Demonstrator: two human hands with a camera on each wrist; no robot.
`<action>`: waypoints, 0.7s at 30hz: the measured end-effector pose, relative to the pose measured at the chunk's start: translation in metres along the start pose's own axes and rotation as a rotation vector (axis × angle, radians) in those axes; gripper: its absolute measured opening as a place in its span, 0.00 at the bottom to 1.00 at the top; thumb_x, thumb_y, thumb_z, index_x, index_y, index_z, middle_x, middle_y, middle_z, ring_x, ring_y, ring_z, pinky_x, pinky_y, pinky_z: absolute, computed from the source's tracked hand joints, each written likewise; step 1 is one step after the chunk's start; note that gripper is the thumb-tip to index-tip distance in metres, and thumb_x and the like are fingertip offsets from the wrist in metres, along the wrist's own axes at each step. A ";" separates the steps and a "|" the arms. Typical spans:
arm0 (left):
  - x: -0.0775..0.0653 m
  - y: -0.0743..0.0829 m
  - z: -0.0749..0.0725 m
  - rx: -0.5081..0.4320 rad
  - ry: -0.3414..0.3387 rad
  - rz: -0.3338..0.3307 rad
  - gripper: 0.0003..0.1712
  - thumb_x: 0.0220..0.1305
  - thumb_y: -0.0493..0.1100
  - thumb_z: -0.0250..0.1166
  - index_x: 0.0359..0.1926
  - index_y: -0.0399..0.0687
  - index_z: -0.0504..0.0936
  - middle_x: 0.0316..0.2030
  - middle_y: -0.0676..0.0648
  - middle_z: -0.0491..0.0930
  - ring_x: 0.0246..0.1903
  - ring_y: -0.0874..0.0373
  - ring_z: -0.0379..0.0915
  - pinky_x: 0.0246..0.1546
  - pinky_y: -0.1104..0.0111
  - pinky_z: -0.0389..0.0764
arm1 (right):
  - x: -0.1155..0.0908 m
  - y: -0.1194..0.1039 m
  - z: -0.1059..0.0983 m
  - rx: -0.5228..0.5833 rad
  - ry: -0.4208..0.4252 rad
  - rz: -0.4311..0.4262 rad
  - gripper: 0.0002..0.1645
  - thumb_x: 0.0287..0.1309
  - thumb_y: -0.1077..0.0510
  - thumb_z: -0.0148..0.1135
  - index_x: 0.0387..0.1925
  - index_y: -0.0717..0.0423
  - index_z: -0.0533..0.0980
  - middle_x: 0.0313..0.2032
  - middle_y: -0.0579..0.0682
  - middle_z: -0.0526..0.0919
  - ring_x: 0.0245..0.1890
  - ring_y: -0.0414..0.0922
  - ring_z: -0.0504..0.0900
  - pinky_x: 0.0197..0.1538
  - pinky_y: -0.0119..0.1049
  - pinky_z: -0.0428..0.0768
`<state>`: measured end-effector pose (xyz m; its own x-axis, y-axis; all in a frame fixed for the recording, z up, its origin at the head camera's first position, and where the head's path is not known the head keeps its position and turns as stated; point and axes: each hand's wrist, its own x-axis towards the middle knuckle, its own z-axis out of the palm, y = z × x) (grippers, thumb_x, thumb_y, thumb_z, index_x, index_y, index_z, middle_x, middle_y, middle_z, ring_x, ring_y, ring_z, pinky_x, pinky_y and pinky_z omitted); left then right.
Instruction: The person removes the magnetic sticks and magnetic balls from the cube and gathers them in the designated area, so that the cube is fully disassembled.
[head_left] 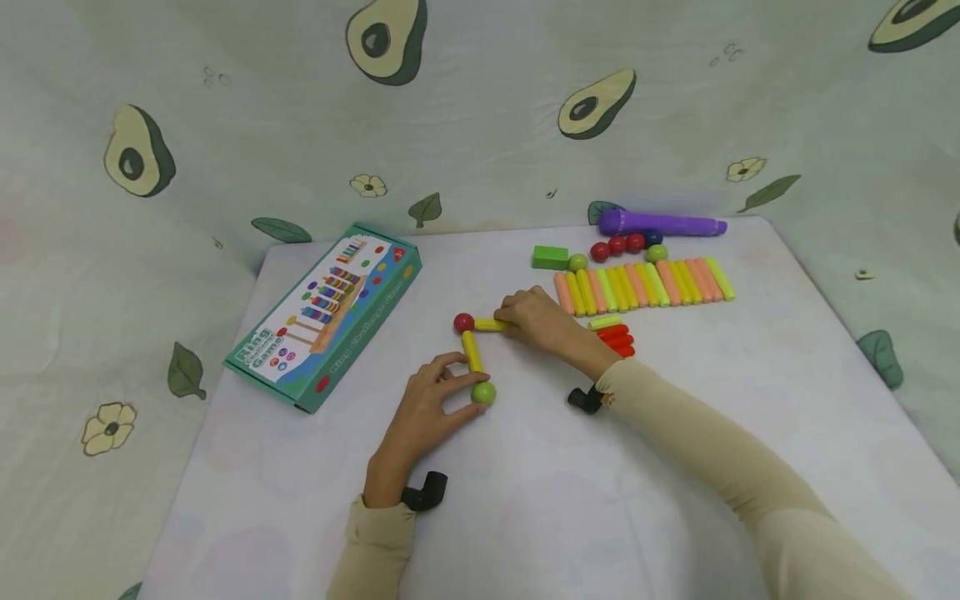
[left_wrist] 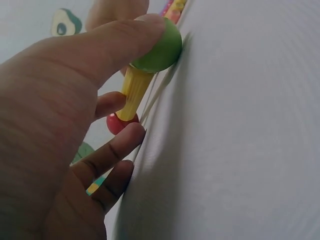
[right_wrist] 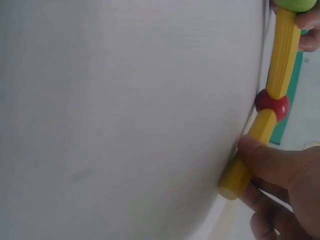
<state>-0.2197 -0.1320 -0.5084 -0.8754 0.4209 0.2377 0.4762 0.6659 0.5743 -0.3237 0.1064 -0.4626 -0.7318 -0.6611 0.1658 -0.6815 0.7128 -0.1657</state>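
Note:
A red ball (head_left: 463,322) joins two yellow sticks at a corner on the white table. One yellow stick (head_left: 472,351) runs from it toward the person and ends at a green ball (head_left: 483,392). My left hand (head_left: 430,407) pinches that green ball, thumb on its near side, while the other fingertips spread along the stick. The second yellow stick (right_wrist: 262,127) reaches right from the red ball. My right hand (head_left: 542,320) grips it between thumb and fingers; its free end shows past the thumb in the right wrist view.
A green game box (head_left: 322,317) lies at the left. On the right are a row of coloured sticks (head_left: 645,285), several red sticks (head_left: 617,340), a green block (head_left: 550,257), red balls (head_left: 617,245) and a purple microphone-shaped thing (head_left: 660,223). An avocado-print cloth (head_left: 480,150) hangs behind.

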 end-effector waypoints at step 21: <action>0.000 0.001 0.002 0.008 0.004 -0.016 0.23 0.61 0.52 0.73 0.58 0.69 0.83 0.58 0.56 0.73 0.45 0.61 0.67 0.47 0.60 0.68 | -0.021 0.039 -0.028 0.108 0.054 0.454 0.18 0.64 0.59 0.63 0.53 0.63 0.80 0.45 0.58 0.79 0.41 0.54 0.79 0.48 0.48 0.80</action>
<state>-0.2188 -0.1303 -0.5090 -0.8832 0.4078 0.2318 0.4628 0.6774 0.5717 -0.3349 0.1541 -0.4453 -0.9565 -0.2731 0.1027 -0.2918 0.8966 -0.3332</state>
